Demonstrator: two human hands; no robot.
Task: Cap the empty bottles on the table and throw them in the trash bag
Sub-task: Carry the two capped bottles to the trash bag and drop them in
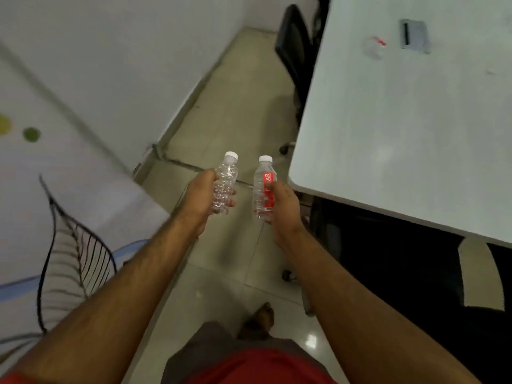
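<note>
My left hand (pixel 201 199) grips a clear, label-free plastic bottle (pixel 226 180) with a white cap, held upright over the floor. My right hand (pixel 284 207) grips a second clear bottle with a red label (pixel 263 184), also capped in white and upright. Both bottles look empty. They are held side by side, a small gap between them, just left of the table's corner. A third small clear bottle with a red label (pixel 374 47) lies blurred on the white table (pixel 401 134) at the far right. No trash bag is in view.
A black office chair (pixel 296 51) stands at the table's far side, and its wheels show on the tiled floor (pixel 235 106). A grey box (pixel 415 36) sits on the table. A white wall with a leaf drawing (pixel 72 245) runs along the left. My bare foot (pixel 259 320) is below.
</note>
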